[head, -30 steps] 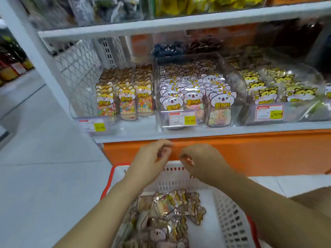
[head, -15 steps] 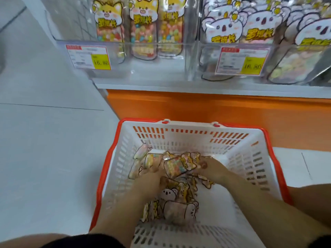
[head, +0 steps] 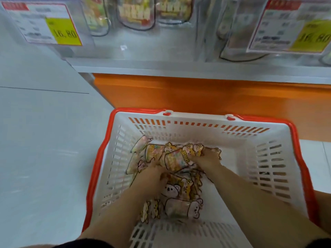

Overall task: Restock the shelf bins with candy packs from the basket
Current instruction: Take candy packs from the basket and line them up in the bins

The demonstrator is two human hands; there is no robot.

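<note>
Basket (head: 197, 133): white slotted plastic, red rim, below the shelf edge.
Candy packs (head: 170, 189): animal-shaped, heaped loosely left of basket centre.
Shelf bins (head: 100, 42): clear, holding upright packs.

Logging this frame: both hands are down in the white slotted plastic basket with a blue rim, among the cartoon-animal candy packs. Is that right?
Not quite. The head view shows that the white slotted plastic basket has a red rim, not a blue one. The rest holds: the left hand and the right hand are both down in it, among the cartoon-animal candy packs.
</note>
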